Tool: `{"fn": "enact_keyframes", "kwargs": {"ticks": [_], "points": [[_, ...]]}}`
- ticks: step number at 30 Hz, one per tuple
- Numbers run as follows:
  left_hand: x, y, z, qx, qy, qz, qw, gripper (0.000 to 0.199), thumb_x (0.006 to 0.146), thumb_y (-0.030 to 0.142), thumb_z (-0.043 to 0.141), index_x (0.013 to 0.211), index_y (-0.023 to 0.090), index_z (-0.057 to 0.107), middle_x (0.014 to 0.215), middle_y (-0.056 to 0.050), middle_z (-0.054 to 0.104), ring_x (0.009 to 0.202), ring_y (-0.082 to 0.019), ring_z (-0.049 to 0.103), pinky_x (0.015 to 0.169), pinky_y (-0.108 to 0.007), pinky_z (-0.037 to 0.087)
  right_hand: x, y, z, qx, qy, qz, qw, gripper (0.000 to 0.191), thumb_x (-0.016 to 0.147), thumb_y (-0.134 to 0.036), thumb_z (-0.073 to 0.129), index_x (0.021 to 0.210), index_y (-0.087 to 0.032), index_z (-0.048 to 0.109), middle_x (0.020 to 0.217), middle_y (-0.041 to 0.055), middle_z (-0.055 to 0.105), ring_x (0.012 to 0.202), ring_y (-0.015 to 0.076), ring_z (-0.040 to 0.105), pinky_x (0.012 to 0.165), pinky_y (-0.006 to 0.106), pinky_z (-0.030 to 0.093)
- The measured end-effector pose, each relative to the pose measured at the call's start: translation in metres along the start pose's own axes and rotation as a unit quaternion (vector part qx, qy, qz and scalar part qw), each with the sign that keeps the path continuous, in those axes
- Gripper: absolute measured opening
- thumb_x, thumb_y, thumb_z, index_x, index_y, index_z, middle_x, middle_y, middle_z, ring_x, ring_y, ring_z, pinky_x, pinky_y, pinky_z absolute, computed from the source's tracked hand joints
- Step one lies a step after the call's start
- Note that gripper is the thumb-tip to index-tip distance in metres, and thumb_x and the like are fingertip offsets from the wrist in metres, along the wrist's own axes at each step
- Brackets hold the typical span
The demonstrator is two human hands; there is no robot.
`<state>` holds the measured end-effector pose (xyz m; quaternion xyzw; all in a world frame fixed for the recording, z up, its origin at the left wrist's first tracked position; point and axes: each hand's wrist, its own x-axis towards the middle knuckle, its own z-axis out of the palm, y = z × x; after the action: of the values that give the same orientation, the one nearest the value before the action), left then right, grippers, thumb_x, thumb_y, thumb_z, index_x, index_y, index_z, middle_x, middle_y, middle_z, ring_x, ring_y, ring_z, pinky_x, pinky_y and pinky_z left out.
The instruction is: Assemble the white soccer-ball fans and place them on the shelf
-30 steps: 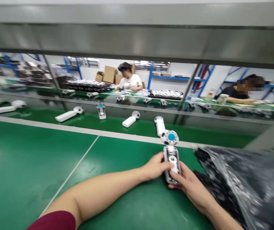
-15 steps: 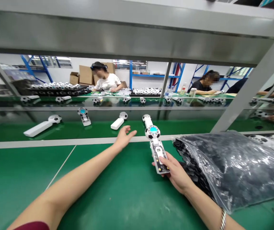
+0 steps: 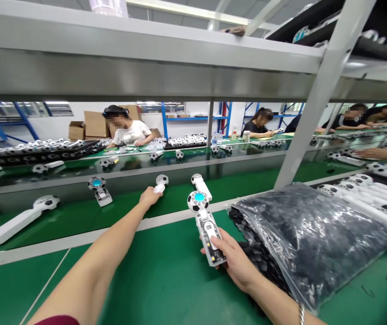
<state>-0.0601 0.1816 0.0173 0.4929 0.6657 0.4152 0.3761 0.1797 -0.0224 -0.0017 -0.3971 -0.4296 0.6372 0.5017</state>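
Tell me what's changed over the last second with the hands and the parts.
The left hand let go of the open gadget, reached forward and left, and has taken hold of the handle of a white gadget on the green strip. The view has swung right. Unchanged: the right hand holds the open gadget, and the plastic bag lies on the table.

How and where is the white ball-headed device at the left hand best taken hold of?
Probably by its handle, from the near side, where the left hand meets it. The narrow handle points toward the near left, with the wider, round head at the far end; that curved head would likely slip more.
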Motion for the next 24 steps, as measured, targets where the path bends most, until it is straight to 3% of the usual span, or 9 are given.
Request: {"fn": "enact_keyframes", "kwargs": {"ticks": [3, 6, 12, 16, 24], "points": [[-0.026, 0.004, -0.003, -0.13, -0.086, -0.012, 0.988, 0.03, 0.087, 0.035, 0.041, 0.1, 0.012, 0.054, 0.095, -0.008, 0.06, 0.081, -0.016, 0.059, 0.072, -0.032, 0.049, -0.001, -0.003, 0.0, 0.047, 0.004, 0.0, 0.999, 0.032, 0.076, -0.04, 0.058, 0.101, -0.02, 0.056, 0.094, 0.005, 0.06, 0.086, 0.0202, 0.06, 0.048, 0.019, 0.038], [-0.067, 0.002, -0.006, -0.249, -0.159, -0.017, 0.955, 0.031, 0.088, 0.034, 0.034, 0.099, 0.014, 0.056, 0.096, -0.008, 0.061, 0.081, -0.014, 0.06, 0.072, -0.027, 0.051, 0.0, -0.003, -0.001, 0.095, -0.008, -0.001, 0.995, 0.033, 0.075, -0.039, 0.06, 0.103, -0.022, 0.055, 0.1, 0.0052, 0.061, 0.093, 0.021, 0.058, 0.052, 0.021, 0.04], [-0.134, -0.025, 0.009, -0.342, -0.231, -0.074, 0.908, 0.018, 0.076, 0.015, 0.052, 0.093, 0.009, 0.057, 0.099, -0.011, 0.061, 0.082, -0.017, 0.061, 0.072, -0.031, 0.053, 0.003, 0.002, -0.007, 0.111, -0.02, -0.007, 0.994, 0.03, 0.077, -0.036, 0.058, 0.104, -0.023, 0.054, 0.103, 0.0048, 0.06, 0.094, 0.0207, 0.057, 0.056, 0.023, 0.042], [-0.148, -0.038, 0.018, -0.355, -0.266, -0.063, 0.894, 0.028, 0.069, 0.013, 0.062, 0.097, 0.011, 0.058, 0.109, -0.012, 0.058, 0.087, -0.02, 0.06, 0.071, -0.031, 0.054, 0.002, 0.003, -0.008, 0.084, -0.008, -0.002, 0.996, 0.033, 0.076, -0.035, 0.06, 0.105, -0.023, 0.054, 0.101, 0.0046, 0.06, 0.093, 0.0206, 0.058, 0.054, 0.022, 0.042], [-0.155, -0.036, 0.017, -0.323, -0.293, -0.017, 0.899, 0.038, 0.069, 0.014, 0.064, 0.105, 0.016, 0.056, 0.112, -0.01, 0.057, 0.09, -0.02, 0.06, 0.073, -0.028, 0.051, 0.004, 0.004, -0.007, 0.058, -0.006, 0.005, 0.998, 0.032, 0.077, -0.034, 0.059, 0.105, -0.02, 0.054, 0.091, 0.0048, 0.061, 0.087, 0.0188, 0.058, 0.051, 0.021, 0.041]]}}
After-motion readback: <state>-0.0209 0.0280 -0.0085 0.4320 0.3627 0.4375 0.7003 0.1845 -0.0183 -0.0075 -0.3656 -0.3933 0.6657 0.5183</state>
